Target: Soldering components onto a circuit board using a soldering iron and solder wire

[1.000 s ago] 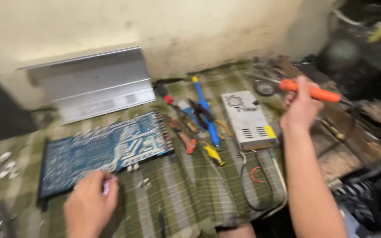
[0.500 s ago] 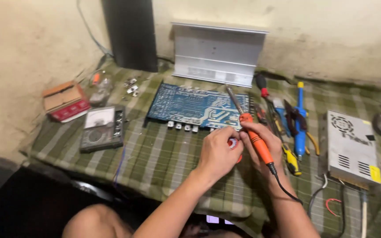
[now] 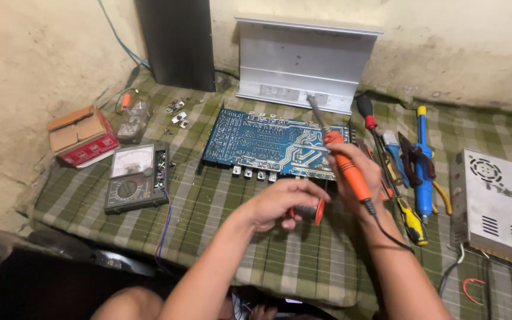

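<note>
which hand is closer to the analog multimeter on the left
Left. The left hand, holding a small solder spool, lies right of the multimeter. The right hand, gripping the orange soldering iron, is farther right.

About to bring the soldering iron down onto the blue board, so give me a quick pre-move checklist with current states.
1. Soldering iron gripped in right hand: ok.
2. Solder spool held in left hand: ok.
3. Iron tip raised off the circuit board: ok.
4. Board lying flat on the checked cloth: ok.
5. Tip hot: cannot tell.
6. Iron's cord free of the screwdrivers: cannot tell.
</note>
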